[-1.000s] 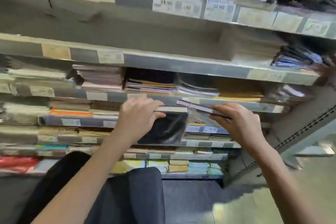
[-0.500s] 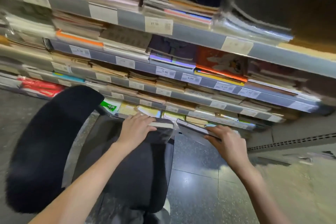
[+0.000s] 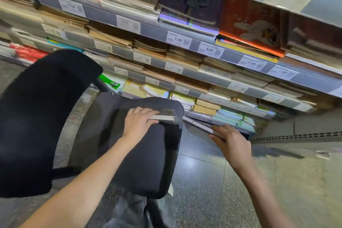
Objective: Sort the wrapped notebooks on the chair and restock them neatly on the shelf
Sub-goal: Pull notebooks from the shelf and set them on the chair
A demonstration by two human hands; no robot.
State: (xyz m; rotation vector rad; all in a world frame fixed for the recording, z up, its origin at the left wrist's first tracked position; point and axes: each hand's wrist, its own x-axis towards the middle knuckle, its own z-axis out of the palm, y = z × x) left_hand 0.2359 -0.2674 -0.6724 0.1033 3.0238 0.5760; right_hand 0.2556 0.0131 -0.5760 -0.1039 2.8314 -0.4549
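Note:
My left hand (image 3: pixel 137 123) grips a wrapped black notebook (image 3: pixel 162 116) by its top edge, low over the seat of the black office chair (image 3: pixel 144 153). The white page edge shows between my fingers. My right hand (image 3: pixel 230 139) holds a second thin wrapped notebook (image 3: pixel 197 125), tilted, just past the seat's right edge and above the floor. Behind both hands rises the shelf (image 3: pixel 187 76) with its tiers of stacked notebooks and price labels.
The chair's black backrest (image 3: pixel 37 116) fills the left. Shelf tiers jut out overhead at the top right. A polished stone floor (image 3: pixel 203 181) lies to the right of the chair. A grey perforated shelf upright (image 3: pixel 299 137) stands at the right.
Both hands have come down from shelf height to the chair seat, each still holding its notebook. The view has tilted downward with them.

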